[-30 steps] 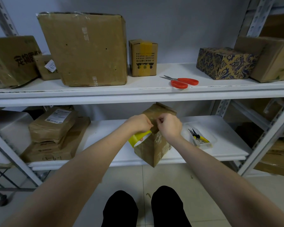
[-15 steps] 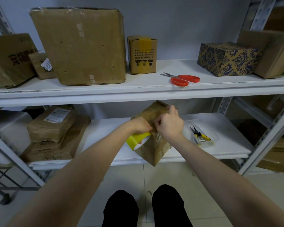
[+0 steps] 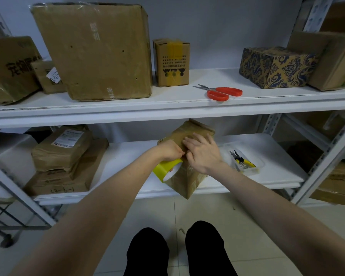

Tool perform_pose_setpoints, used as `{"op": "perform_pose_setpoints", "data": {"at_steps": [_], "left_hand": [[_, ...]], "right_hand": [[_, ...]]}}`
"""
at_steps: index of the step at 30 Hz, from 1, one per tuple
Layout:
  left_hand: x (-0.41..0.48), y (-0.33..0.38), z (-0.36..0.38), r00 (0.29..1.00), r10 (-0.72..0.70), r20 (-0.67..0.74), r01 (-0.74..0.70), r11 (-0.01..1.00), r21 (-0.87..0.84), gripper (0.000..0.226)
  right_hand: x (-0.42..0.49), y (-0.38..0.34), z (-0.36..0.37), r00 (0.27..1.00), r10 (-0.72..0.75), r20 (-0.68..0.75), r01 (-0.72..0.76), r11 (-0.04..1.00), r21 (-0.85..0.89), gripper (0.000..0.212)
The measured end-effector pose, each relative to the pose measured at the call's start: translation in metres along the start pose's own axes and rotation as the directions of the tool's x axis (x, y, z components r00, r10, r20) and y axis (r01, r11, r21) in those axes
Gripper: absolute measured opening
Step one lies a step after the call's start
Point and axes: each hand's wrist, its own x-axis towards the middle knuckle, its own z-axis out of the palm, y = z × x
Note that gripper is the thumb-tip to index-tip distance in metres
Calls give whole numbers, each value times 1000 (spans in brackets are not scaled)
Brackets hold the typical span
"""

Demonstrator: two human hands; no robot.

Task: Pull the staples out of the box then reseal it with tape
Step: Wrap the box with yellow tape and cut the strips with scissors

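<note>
Clear tray (image 3: 262, 163) holds yellow-handled pliers (image 3: 239, 159). Our left hand (image 3: 168, 150) grips the tape roll (image 3: 164, 169). Our right hand (image 3: 203, 154), curled before, now lies flat on the box (image 3: 187, 182).

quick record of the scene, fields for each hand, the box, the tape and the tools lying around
left hand: holds yellow tape roll at the box's left side
right hand: fingers flat, pressing on the box top
box: on lower shelf, one corner past the front edge
scissors: red handles, on upper shelf
pliers: in clear tray, right of the box
</note>
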Motion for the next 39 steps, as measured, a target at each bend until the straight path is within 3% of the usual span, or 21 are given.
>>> {"op": "perform_pose_setpoints", "data": {"at_steps": [6, 8, 10, 12, 14, 18, 22, 26, 30, 36, 39], "left_hand": [[1, -5, 9, 996, 11, -86, -25, 985, -171, 33], [-1, -8, 15, 984, -7, -175, -40, 964, -263, 13], [2, -15, 19, 949, -104, -296, 6, 950, -313, 28], [4, -22, 21, 916, -204, -345, 59, 920, -387, 32], [0, -27, 19, 908, -242, -342, 52, 874, -483, 21], [-17, -38, 21, 898, -282, -338, 29, 803, -596, 27], [-17, -59, 46, 912, -360, -197, 168, 764, -623, 30], [-8, -61, 59, 915, -358, -184, 185, 780, -598, 35], [-2, -53, 52, 926, -349, -141, 226, 815, -533, 33], [4, -44, 52, 926, -316, -207, 219, 895, -388, 21], [4, -47, 52, 944, -313, -105, 193, 781, -593, 26]], "right_hand": [[16, 0, -4, 989, 66, 131, -65, 998, -17, 50], [6, 3, -1, 998, 11, 65, -13, 1000, 25, 49], [-7, 3, 3, 999, -32, -32, 35, 995, 92, 56], [-12, 3, 6, 999, -27, -42, 32, 991, 126, 65], [-8, 4, 5, 1000, 2, -6, -1, 995, 103, 55], [-2, 0, 7, 1000, 11, -28, -8, 996, 89, 39], [-3, -5, 10, 1000, -1, -22, 3, 996, 92, 39], [-5, -5, 10, 998, 23, -60, -19, 998, 61, 38], [3, -19, 3, 993, 73, -89, -78, 995, -56, 61], [15, -28, -1, 990, 69, -125, -86, 987, -135, 47], [16, -28, 2, 985, 64, -160, -85, 988, -128, 47]]}}
